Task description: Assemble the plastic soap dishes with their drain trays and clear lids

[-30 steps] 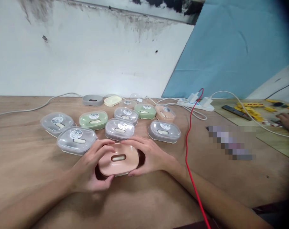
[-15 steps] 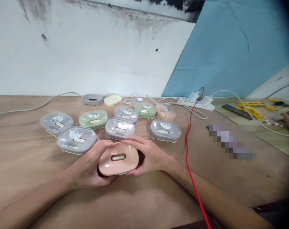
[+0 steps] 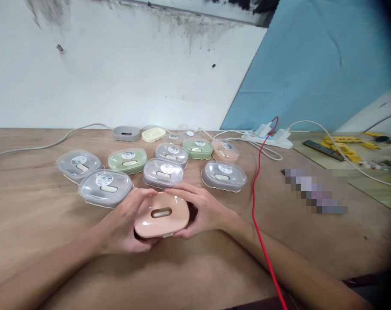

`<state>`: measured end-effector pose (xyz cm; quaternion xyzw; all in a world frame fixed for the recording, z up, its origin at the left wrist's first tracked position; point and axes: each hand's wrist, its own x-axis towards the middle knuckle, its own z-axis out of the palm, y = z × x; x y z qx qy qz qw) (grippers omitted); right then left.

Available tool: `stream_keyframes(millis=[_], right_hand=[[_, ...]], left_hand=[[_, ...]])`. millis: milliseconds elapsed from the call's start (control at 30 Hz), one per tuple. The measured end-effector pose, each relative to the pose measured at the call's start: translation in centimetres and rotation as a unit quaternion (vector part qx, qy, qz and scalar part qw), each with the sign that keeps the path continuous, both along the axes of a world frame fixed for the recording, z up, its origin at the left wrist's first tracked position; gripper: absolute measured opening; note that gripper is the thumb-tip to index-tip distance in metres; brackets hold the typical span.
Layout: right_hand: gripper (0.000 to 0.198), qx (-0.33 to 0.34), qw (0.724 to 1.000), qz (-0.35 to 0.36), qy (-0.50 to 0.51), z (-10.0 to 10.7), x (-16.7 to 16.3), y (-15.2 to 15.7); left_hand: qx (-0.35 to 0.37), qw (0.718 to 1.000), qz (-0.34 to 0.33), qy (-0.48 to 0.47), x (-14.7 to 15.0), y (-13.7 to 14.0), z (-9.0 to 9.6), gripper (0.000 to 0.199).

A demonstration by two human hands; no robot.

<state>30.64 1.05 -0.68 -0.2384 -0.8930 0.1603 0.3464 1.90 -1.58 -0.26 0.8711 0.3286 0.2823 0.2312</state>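
Observation:
Between my two hands is a pink soap box (image 3: 179, 215), rounded, with a slot in its top. My left hand (image 3: 126, 226) wraps round its left end, and my right hand (image 3: 200, 209) grips the right end, fingers over the far edge and thumb low. The underside is hidden. Just beyond it stand grey soap boxes with clear lids and round stickers: one at the left (image 3: 106, 200), one in the middle (image 3: 163, 178) and one at the right (image 3: 224, 182). A green one (image 3: 127, 165) sits farther back.
A red cable (image 3: 255, 202) runs across my right forearm. At the back are a white power strip (image 3: 279, 141), a grey tray (image 3: 126, 134) and a cream tray (image 3: 152, 135). Yellow parts (image 3: 337, 148) lie far right, near a blurred-out object (image 3: 314, 191).
The view has shifted very slightly. Both hands keep the pink soap box in nearly the same place. Another person's hand at the far right has gone out of view.

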Motion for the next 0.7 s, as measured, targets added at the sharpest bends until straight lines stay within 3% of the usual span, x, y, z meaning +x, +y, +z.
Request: stream_keyframes(millis=[333, 700], right_hand=[[0.097, 0.000, 1.000, 0.006, 0.017, 0.18, 0.01, -0.09], [0.096, -0.055, 0.998, -0.005, -0.009, 0.44, 0.27, -0.12]], left_hand=[[0.012, 1.000, -0.007, -0.006, 0.02, 0.13, -0.39, 0.096], [0.000, 1.000, 0.015, -0.020, 0.07, 0.25, -0.37, 0.090]])
